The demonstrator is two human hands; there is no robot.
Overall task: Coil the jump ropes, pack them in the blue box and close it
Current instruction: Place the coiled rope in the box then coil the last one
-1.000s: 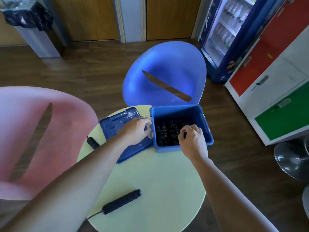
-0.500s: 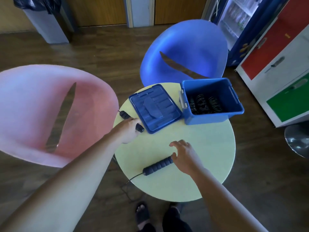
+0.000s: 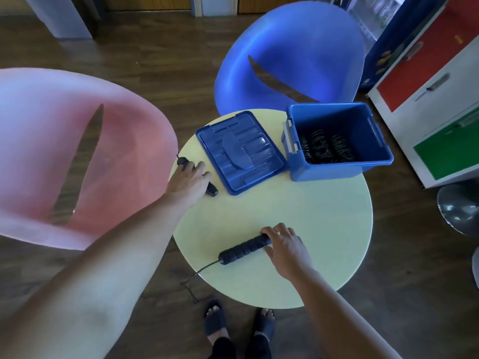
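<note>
Flanking the table (image 3: 298,216), pink chair (image 3: 39,125), blue chair (image 3: 311,47), lid (image 3: 241,151) beside blue box (image 3: 337,172)

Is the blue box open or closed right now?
Open. The blue box has no cover on. Its lid lies on the table beside it, and coiled ropes show inside.

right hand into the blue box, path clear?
Probably yes: the blue box stands open, lid off beside it, and nothing stands between it and the right hand, which grips a rope handle.
</note>
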